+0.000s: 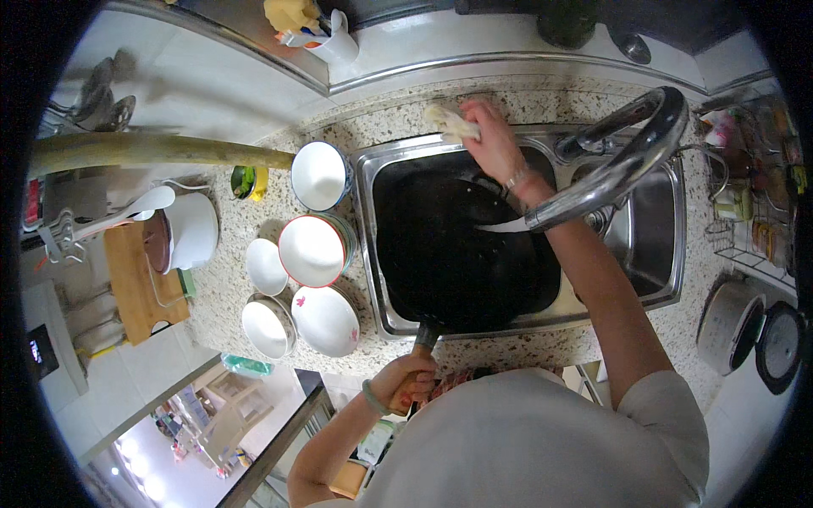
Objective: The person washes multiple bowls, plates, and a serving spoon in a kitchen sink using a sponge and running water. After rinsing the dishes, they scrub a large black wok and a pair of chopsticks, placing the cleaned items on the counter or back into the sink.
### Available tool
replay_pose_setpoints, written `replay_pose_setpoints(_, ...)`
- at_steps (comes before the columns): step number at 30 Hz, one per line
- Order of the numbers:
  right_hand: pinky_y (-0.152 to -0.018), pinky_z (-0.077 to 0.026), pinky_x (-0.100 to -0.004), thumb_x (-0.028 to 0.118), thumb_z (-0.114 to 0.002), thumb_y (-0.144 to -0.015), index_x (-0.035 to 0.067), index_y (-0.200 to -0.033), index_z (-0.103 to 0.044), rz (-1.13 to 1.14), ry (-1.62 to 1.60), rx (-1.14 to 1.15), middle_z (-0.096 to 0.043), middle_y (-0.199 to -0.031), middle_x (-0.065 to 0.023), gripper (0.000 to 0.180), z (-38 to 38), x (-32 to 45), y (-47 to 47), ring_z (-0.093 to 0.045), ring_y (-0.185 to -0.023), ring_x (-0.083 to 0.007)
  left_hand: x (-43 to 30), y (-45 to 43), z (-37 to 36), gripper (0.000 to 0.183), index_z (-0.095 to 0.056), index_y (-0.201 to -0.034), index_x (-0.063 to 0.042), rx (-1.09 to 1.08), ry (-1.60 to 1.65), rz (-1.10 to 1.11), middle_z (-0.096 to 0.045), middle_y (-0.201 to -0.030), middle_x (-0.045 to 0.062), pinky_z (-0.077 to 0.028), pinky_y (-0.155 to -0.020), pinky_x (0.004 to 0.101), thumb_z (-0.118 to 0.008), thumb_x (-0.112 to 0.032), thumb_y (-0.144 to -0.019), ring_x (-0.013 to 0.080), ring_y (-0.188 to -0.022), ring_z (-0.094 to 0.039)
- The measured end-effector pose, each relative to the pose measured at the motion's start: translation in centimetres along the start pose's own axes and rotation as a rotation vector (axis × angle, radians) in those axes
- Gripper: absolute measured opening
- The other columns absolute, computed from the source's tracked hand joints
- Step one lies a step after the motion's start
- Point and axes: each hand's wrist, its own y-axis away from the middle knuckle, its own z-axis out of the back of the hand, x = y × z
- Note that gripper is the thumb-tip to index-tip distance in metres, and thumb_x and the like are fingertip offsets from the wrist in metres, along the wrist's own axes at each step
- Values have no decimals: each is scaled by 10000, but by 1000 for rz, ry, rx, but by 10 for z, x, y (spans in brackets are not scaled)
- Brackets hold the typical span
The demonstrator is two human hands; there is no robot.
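A large black wok (457, 254) fills the left basin of the stainless steel sink (375, 279). Its wooden handle (427, 346) points toward me over the sink's front edge, and my left hand (406, 380) is closed around it. Water runs from the curved chrome faucet (635, 165) into the wok. Beyond the wok, at the back rim of the sink, my right hand (495, 143) grips a pale, crumpled cloth (452, 122). The cloth hangs by the rear counter edge, and whether it touches the counter I cannot tell.
Stacked bowls (311, 251), a plate with pink flowers (325, 321) and small bowls stand left of the sink. A yellow mug (257, 184), a white pot (194, 232) and a wooden board (130, 279) are farther left. A metal pot (730, 327) and wire rack (749, 254) are on the right.
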Motion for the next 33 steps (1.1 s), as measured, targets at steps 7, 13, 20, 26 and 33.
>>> replay_pose_setpoints(7, -887, -426, -401, 119, -646, -742, 51, -1183, -441, -185, 459, 416, -476, -1211, -152, 492, -32, -25, 133, -461, -1106, -343, 1, -8, 6, 137, -415, -782, -94, 8, -9, -9, -385, -553, -14, -300, -301, 195, -505, -78, -885, 67, -386, -351)
replay_pose_setpoints(13, -971, -349, -502, 245, -600, -848, 103, -1400, -266, -322, 291, 560, -414, -1302, -194, 660, -82, -70, 212, -395, -1187, -374, -1, -9, 11, 169, -433, -756, -81, 0, -11, -10, -436, -575, 2, -317, -343, 216, -568, -111, -854, 85, -405, -388)
replay_pose_setpoints(20, -1085, -256, -354, 203, -479, -932, 117, -1425, -227, -568, -464, 991, -254, -1457, -136, 560, -62, 41, 228, -285, -1322, -280, -6, -11, 14, 117, -443, -842, -82, 51, 32, -1, -432, -587, 9, -331, -295, 213, -508, -146, -915, 99, -385, -407)
replay_pose_setpoints(26, -1097, -224, -364, 193, -434, -945, 138, -1395, -310, -315, -596, 628, -189, -1479, -135, 470, -135, 90, 195, -227, -1351, -292, -17, 2, 10, 118, -434, -843, -85, 6, 32, 4, -427, -578, 14, -294, -265, 217, -521, -137, -905, 101, -355, -389)
replay_pose_setpoints(33, -1065, -253, -458, 218, -503, -885, 136, -1400, -296, 56, 511, 532, -221, -1459, -140, 560, -155, -19, 135, -250, -1323, -341, -22, 12, 4, 118, -438, -852, -93, -106, -70, -49, -407, -517, 5, -282, -285, 222, -550, -110, -883, 94, -349, -366)
